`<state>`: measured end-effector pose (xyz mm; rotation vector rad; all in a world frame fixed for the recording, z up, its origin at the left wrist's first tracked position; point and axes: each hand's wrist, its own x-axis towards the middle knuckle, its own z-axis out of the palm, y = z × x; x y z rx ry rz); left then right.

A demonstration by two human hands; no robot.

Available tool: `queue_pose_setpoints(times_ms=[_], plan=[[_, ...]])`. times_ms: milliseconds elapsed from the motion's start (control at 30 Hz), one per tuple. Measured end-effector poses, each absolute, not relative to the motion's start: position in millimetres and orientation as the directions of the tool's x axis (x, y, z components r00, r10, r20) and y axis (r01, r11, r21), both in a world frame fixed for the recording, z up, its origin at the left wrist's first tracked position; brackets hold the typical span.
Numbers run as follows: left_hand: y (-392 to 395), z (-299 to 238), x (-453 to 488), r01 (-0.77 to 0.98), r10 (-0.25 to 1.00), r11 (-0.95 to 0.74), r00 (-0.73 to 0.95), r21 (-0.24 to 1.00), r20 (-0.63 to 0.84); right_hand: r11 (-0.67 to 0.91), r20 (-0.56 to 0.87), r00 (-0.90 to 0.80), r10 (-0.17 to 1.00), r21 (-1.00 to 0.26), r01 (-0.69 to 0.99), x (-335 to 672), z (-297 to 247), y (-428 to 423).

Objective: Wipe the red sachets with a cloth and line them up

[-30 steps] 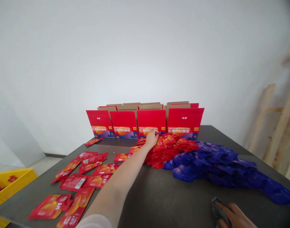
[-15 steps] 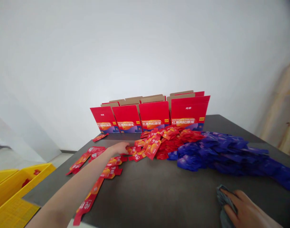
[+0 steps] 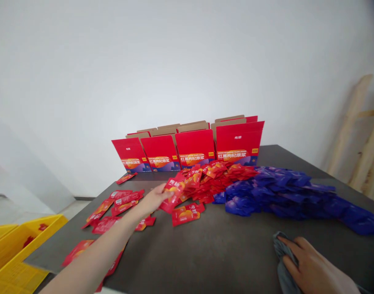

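My left hand [image 3: 154, 198] reaches across the dark table [image 3: 223, 249] and pinches a red sachet [image 3: 172, 191] at the near edge of a red sachet pile [image 3: 217, 177]. More red sachets [image 3: 122, 202] lie scattered flat to the left of that hand. A heap of blue sachets [image 3: 285, 194] spreads to the right of the red pile. My right hand [image 3: 309, 267] rests at the table's near right with its fingers lying flat on a grey cloth [image 3: 283, 261].
Several open red cartons [image 3: 189, 149] stand in a row at the table's far edge against a white wall. Yellow crates [image 3: 18, 249] sit on the floor at the left. Wooden slats [image 3: 361, 130] lean at the right.
My left hand drew back from the far boxes toward the left and near side, dragging red sachets along, and now holds one lifted. My right hand stayed on the cloth.
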<state>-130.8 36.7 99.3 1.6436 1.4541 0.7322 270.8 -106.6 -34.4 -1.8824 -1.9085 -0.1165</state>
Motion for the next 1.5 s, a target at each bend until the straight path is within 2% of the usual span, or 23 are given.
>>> queue_pose_setpoints(times_ms=[33, 67, 200, 367, 467, 567, 667, 833, 967, 1067, 1200, 1300, 1400, 1500], plan=[[20, 91, -114, 0.349, 0.967, 0.072, 0.206, 0.934, -0.152, 0.061, 0.35, 0.036, 0.936, -0.262, 0.963, 270, -32, -108], [4, 82, -95, 0.229, 0.945, 0.167, 0.239, 0.959, -0.222, 0.056, 0.327, 0.038, 0.944, -0.273, 0.96, 268, -29, -109], [-39, 38, -27, -0.119, 0.86, 0.412, 0.38, 0.904, -0.342, 0.046, 0.297, 0.05, 0.954, -0.307, 0.95, 256, -12, -109], [-47, 13, 26, -0.408, 0.845, 0.479, 0.455, 0.778, -0.281, 0.253, 0.414, -0.12, 0.902, -0.281, 0.926, 213, 11, -108], [-46, 11, 41, -0.486, 0.869, 0.454, 0.426, 0.747, -0.25, 0.326, 0.396, -0.203, 0.895, -0.272, 0.905, 192, 13, -105], [-42, 9, 42, -0.485, 0.889, 0.405, 0.407, 0.775, -0.21, 0.292, 0.35, -0.19, 0.917, -0.264, 0.919, 191, 6, -102], [-33, 10, 32, -0.389, 0.904, 0.334, 0.39, 0.858, -0.176, 0.235, 0.32, -0.153, 0.935, -0.236, 0.943, 205, -3, -98], [-15, 27, -1, -0.049, 0.917, 0.161, 0.376, 0.986, -0.132, 0.192, 0.24, -0.134, 0.962, -0.239, 0.952, 229, -9, -98], [-7, 37, -24, 0.228, 0.914, 0.068, 0.377, 0.971, -0.152, 0.165, 0.197, -0.114, 0.974, -0.265, 0.95, 237, -12, -101], [-9, 33, -30, 0.208, 0.916, 0.091, 0.366, 0.974, -0.164, 0.17, 0.208, -0.115, 0.971, -0.268, 0.948, 238, -14, -102], [-25, 20, -19, 0.019, 0.944, 0.18, 0.278, 0.983, -0.178, 0.208, 0.279, -0.135, 0.951, -0.254, 0.945, 233, -9, -103], [-39, 15, -7, -0.053, 0.892, 0.29, 0.378, 0.956, -0.249, 0.247, 0.307, -0.173, 0.936, -0.22, 0.944, 220, 0, -103], [-45, 15, -4, 0.011, 0.767, 0.386, 0.551, 0.922, -0.328, 0.329, 0.296, -0.267, 0.917, -0.183, 0.926, 201, 5, -101], [-42, 16, -9, 0.137, 0.742, 0.384, 0.543, 0.913, -0.394, 0.386, 0.289, -0.335, 0.897, -0.14, 0.912, 191, 3, -99]])
